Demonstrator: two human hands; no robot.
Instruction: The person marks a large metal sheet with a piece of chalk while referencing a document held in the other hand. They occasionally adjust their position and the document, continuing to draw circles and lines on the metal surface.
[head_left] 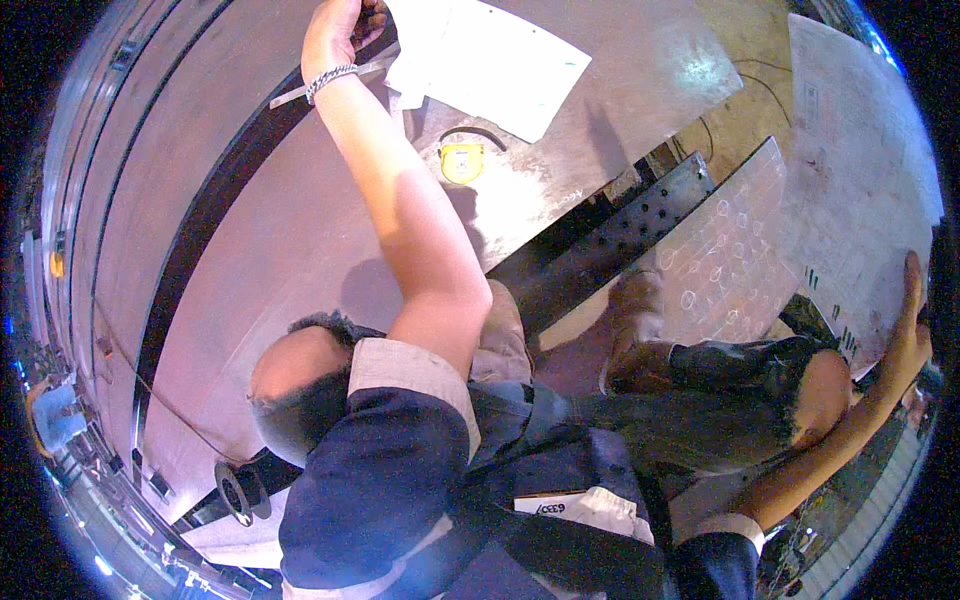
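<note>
My left hand (338, 30) reaches far up to the top edge, a beaded bracelet on its wrist. Its fingers curl beside a white paper sheet (490, 60), and what they hold is hidden. A thin steel ruler (290, 97) lies across under the wrist on a large curved steel plate (290, 230). A yellow tape measure (462, 160) sits on that plate just right of my forearm. My right hand (910, 330) lies flat, fingers spread, on the edge of a grey metal plate (860, 170) with marks at the far right.
A smaller plate with chalk circles (725, 260) leans beside a dark perforated beam (640, 225). My boot (635, 300) and a knee in torn dark trousers (820, 390) are below it. A round metal disc (238, 490) lies at lower left.
</note>
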